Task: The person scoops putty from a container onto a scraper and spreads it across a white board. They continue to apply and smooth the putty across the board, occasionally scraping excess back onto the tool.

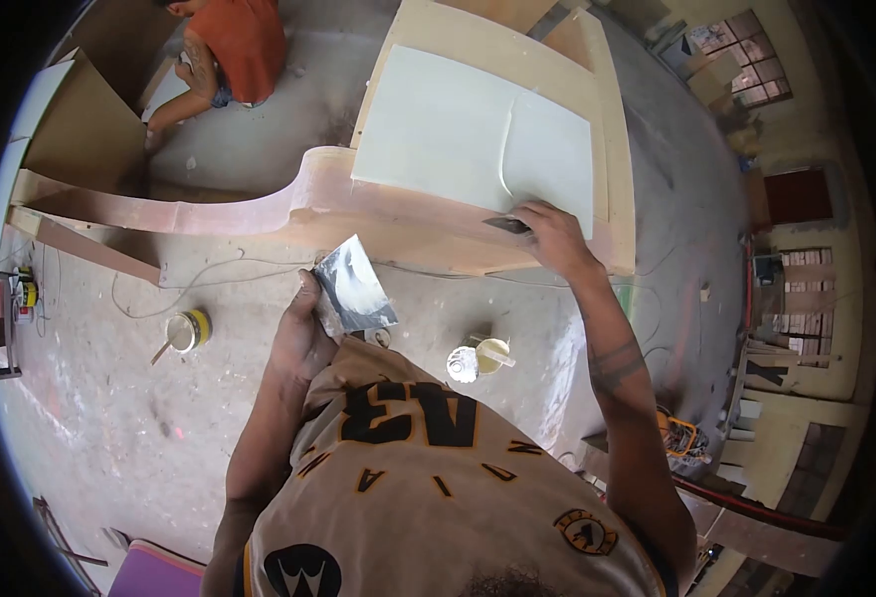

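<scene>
Right hand [549, 234], arm outstretched, grips a scraper [508, 226] lying flat, pointing left, at the panel's [438, 129] near edge; left hand [303, 333] clasps an upright plate [353, 287].

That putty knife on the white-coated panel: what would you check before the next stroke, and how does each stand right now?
1. Putty knife gripped in right hand: ok.
2. Blade resting on the white-coated panel: ok.
3. Flat scraper held in left hand, white filler on it: ok.
4. Ridge line in the coating smoothed: not ok, it shows plainly.
5. Open tin on the floor beside the person: ok.
6. Filler left on the knife's blade: cannot tell.
</scene>
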